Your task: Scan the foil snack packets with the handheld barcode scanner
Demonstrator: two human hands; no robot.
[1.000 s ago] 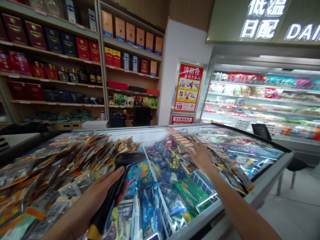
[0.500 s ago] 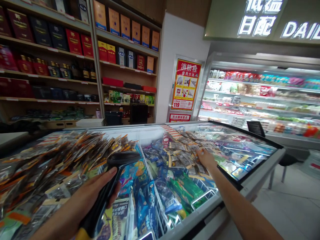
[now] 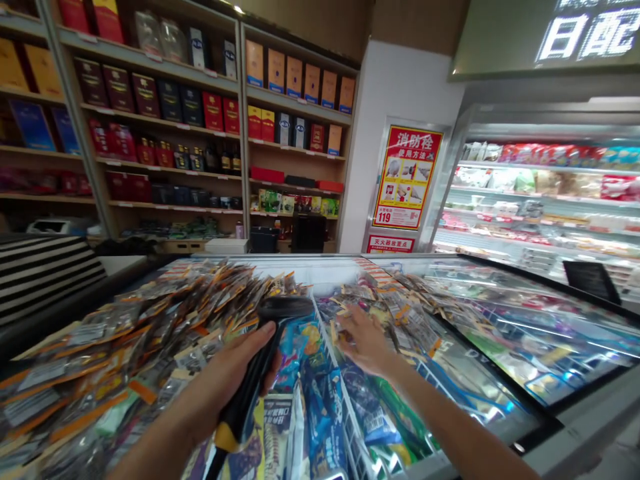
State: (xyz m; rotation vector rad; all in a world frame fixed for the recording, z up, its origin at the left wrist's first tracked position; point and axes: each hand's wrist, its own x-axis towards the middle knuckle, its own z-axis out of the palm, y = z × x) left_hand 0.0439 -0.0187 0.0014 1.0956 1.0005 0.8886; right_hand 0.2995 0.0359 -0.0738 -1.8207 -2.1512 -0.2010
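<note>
My left hand [image 3: 227,380] is closed around the grip of a black barcode scanner [image 3: 270,347] with a yellow band low on its handle; the scanner's head points away over the open chest freezer [image 3: 575,440]. My right hand [image 3: 363,340] reaches into the freezer's middle section, fingers curled down onto a pile of small packets [image 3: 395,310] with orange-trimmed labels. Whether it grips one is hidden by the hand. Blue and green frozen packs [image 3: 320,407] lie below and between my hands.
A big heap of orange-and-clear packets [image 3: 125,333] fills the freezer's left section. A sliding glass lid [image 3: 520,333] covers the right part. Shelves of boxed goods [image 3: 200,113] stand behind, a red poster [image 3: 407,177] on the wall, a refrigerated display [image 3: 540,193] at right.
My right hand has drawn back leftwards, from the packets near the glass lid to the pile by the wire divider. The view has swung left. The scanner stays in my left hand.
</note>
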